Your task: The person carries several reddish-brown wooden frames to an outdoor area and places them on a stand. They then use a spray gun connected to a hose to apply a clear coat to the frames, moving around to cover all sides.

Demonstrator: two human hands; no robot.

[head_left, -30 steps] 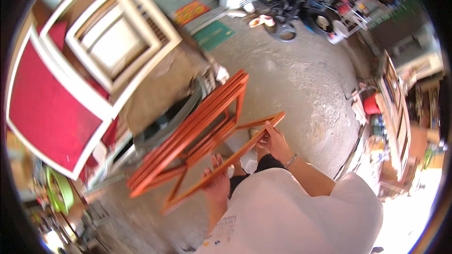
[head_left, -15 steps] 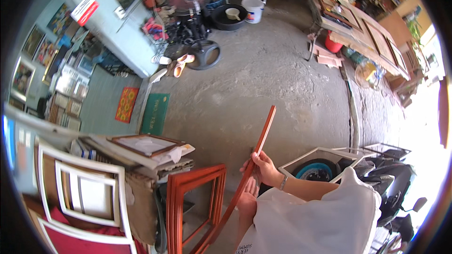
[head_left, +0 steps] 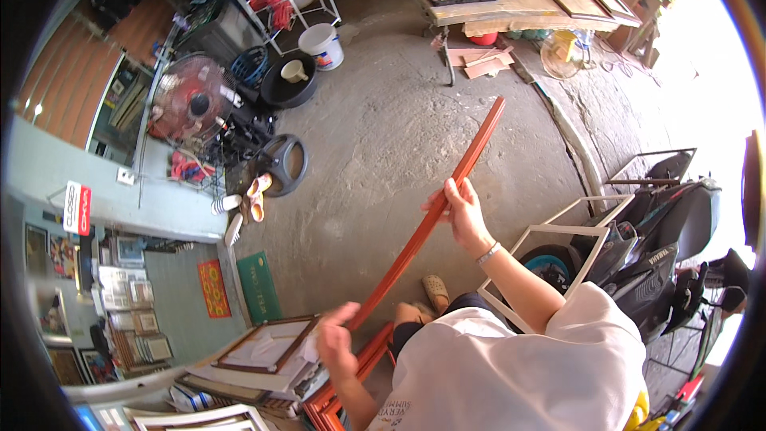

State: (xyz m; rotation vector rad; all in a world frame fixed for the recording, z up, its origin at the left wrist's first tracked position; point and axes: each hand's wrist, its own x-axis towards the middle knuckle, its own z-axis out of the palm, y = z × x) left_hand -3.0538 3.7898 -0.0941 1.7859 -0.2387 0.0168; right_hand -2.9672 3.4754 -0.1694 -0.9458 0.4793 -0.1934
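A reddish-orange wooden frame (head_left: 415,239), seen nearly edge-on, slants up and away from me across the middle. My right hand (head_left: 463,211) is closed around it a little above its midpoint. My left hand (head_left: 339,335) is at the lower end, blurred, so its grip is unclear. Beneath that hand more orange frames (head_left: 363,367) stand partly hidden, beside a stack of boards and a brown frame (head_left: 271,335) at lower left.
A workbench (head_left: 542,8) with brown frames is at the back. A fan (head_left: 191,100), tubs (head_left: 291,88) and shoes (head_left: 255,203) line the left, near a doorway with mats (head_left: 259,287). A motorbike (head_left: 662,223) and pale frames (head_left: 590,231) are at right.
My view has turned, bringing the workbench and motorbike further in and the orange stack toward the lower edge. The held frame has swung to a steep slant and risen away from the stack.
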